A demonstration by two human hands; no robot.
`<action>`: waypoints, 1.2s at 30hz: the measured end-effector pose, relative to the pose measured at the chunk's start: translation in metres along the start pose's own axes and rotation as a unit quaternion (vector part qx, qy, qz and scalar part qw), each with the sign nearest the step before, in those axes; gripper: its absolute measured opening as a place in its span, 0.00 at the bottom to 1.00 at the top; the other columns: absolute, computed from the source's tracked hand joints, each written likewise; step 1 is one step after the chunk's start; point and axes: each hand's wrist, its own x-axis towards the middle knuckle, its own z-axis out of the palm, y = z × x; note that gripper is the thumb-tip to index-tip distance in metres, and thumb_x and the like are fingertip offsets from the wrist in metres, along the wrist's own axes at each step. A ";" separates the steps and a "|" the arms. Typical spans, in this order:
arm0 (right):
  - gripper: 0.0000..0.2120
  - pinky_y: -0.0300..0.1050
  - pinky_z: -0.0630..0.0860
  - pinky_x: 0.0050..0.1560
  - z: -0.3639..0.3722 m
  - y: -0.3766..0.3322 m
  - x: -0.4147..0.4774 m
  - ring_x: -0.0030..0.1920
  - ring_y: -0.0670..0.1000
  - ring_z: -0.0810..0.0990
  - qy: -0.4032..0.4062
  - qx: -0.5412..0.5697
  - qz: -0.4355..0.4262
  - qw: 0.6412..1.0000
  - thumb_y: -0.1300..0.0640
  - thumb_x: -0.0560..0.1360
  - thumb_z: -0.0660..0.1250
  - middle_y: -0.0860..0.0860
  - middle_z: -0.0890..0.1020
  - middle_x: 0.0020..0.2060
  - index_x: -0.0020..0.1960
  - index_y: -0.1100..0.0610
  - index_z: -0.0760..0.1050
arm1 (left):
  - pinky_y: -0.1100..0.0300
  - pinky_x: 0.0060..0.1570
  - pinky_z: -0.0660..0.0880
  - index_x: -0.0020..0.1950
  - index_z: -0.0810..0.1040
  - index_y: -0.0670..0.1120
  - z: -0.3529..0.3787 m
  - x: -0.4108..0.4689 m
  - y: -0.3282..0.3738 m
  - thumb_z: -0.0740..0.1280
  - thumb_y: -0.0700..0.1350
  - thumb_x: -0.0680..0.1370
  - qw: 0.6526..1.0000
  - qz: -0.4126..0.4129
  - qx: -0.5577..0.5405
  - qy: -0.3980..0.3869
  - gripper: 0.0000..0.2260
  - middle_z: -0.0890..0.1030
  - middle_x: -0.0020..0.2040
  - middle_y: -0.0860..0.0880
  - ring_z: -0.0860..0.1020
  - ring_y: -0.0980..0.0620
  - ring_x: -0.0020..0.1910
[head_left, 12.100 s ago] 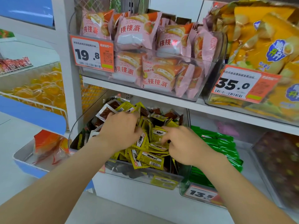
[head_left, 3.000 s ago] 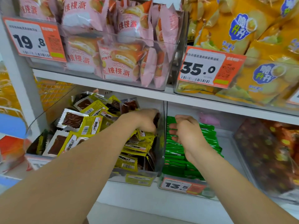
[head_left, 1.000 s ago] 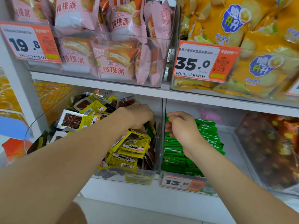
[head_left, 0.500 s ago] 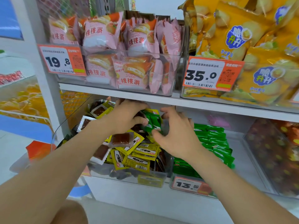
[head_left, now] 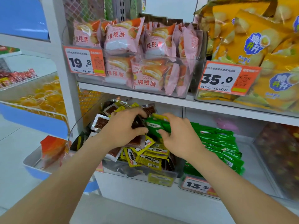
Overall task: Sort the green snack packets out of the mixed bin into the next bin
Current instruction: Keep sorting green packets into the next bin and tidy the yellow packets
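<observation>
While both hands hover over the mixed bin (head_left: 140,174), left hand (head_left: 124,128) and right hand (head_left: 179,136) each pinch one small bunch of green snack packets (head_left: 153,126) just above the yellow packets (head_left: 145,159). This is probably a hand-over toward the next bin (head_left: 182,178), right, which holds stacked green packets (head_left: 218,141). Legible: price tag (head_left: 196,185) "13.5"; upper tags "19.8", "35.0"; pink packs (head_left: 145,81) "桃桃派".

Lower shelf opening, centre of frame: headroom is low under the upper shelf board (head_left: 153,97). The mixed bin (head_left: 139,172) is heaped close to that board at the rear. The left hand (head_left: 120,131) and right hand (head_left: 179,136), gripping green packets (head_left: 154,126) between them, fill the gap over its right half. A clear dividing wall (head_left: 184,113) separates it from the next bin (head_left: 250,152). There is open room above the green stack (head_left: 223,143), widest at right and rear.
</observation>
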 end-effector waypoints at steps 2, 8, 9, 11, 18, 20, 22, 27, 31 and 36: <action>0.21 0.41 0.76 0.41 -0.003 0.002 0.001 0.38 0.47 0.79 0.035 0.014 0.021 0.999 0.55 0.80 0.71 0.51 0.84 0.48 0.71 0.50 0.73 | 0.35 0.72 0.62 0.65 0.77 0.59 0.000 -0.005 0.005 0.71 0.55 0.75 0.995 -0.037 0.092 0.007 0.19 0.73 0.71 0.58 0.68 0.48 0.73; 0.16 0.35 0.77 0.49 -0.007 0.000 -0.006 0.46 0.39 0.81 0.028 0.168 0.038 0.985 0.54 0.78 0.74 0.38 0.83 0.48 0.64 0.48 0.78 | 0.45 0.67 0.71 0.74 0.71 0.56 0.001 -0.012 0.026 0.71 0.60 0.74 0.999 -0.003 -0.029 0.031 0.29 0.76 0.67 0.56 0.71 0.53 0.69; 0.17 0.41 0.80 0.55 -0.005 0.000 -0.007 0.50 0.39 0.83 0.014 0.208 0.039 0.977 0.55 0.78 0.74 0.39 0.84 0.50 0.65 0.48 0.78 | 0.49 0.63 0.77 0.72 0.72 0.55 0.000 -0.011 0.028 0.74 0.57 0.75 0.994 0.003 -0.106 0.017 0.26 0.80 0.63 0.57 0.77 0.57 0.63; 0.18 0.50 0.81 0.60 -0.001 0.000 -0.008 0.53 0.42 0.84 0.003 0.255 0.042 0.966 0.56 0.77 0.75 0.42 0.86 0.52 0.65 0.48 0.77 | 0.54 0.56 0.82 0.68 0.74 0.53 -0.002 -0.012 0.032 0.76 0.48 0.77 0.980 -0.008 -0.197 0.006 0.22 0.83 0.58 0.57 0.82 0.60 0.55; 0.21 0.48 0.83 0.53 -0.003 -0.005 -0.009 0.47 0.42 0.86 -0.008 0.248 0.049 0.968 0.47 0.71 0.81 0.42 0.86 0.49 0.60 0.44 0.77 | 0.49 0.49 0.84 0.58 0.75 0.53 -0.007 -0.022 0.031 0.76 0.40 0.76 0.972 -0.058 -0.224 0.041 0.16 0.84 0.50 0.54 0.84 0.54 0.46; 0.14 0.47 0.83 0.50 -0.008 -0.005 -0.009 0.45 0.43 0.86 -0.052 0.267 0.042 0.961 0.47 0.78 0.74 0.43 0.86 0.47 0.61 0.46 0.77 | 0.51 0.45 0.84 0.58 0.74 0.54 -0.006 -0.023 0.025 0.76 0.40 0.76 0.977 -0.065 -0.202 0.036 0.17 0.84 0.50 0.54 0.84 0.55 0.44; 0.07 0.48 0.81 0.43 -0.010 0.001 -0.007 0.39 0.45 0.84 -0.040 0.229 0.033 0.972 0.49 0.83 0.66 0.46 0.85 0.41 0.61 0.47 0.77 | 0.67 0.42 0.77 0.57 0.73 0.54 -0.007 -0.026 0.021 0.76 0.41 0.77 0.988 -0.062 -0.134 0.038 0.16 0.82 0.48 0.57 0.81 0.63 0.44; 0.14 0.45 0.68 0.29 -0.003 0.003 -0.009 0.30 0.47 0.74 -0.012 0.017 0.005 1.000 0.59 0.84 0.62 0.50 0.78 0.31 0.69 0.51 0.69 | 0.67 0.39 0.75 0.59 0.75 0.53 -0.016 -0.026 0.015 0.74 0.42 0.78 0.990 -0.105 -0.081 0.039 0.13 0.83 0.51 0.53 0.81 0.56 0.46; 0.18 0.52 0.80 0.55 0.008 -0.006 -0.004 0.53 0.57 0.80 -0.082 -0.139 0.007 0.987 0.66 0.75 0.69 0.57 0.79 0.55 0.65 0.59 0.77 | 0.65 0.34 0.76 0.57 0.75 0.52 -0.018 -0.026 0.015 0.73 0.43 0.78 0.992 -0.106 -0.060 0.027 0.11 0.83 0.49 0.52 0.81 0.56 0.41; 0.33 0.59 0.65 0.77 0.020 -0.006 0.011 0.75 0.61 0.68 -0.094 -0.204 -0.001 0.974 0.58 0.77 0.69 0.61 0.70 0.74 0.79 0.61 0.62 | 0.53 0.37 0.81 0.57 0.75 0.48 -0.017 -0.025 0.015 0.72 0.43 0.77 0.986 -0.153 -0.049 0.049 0.11 0.83 0.49 0.50 0.81 0.53 0.40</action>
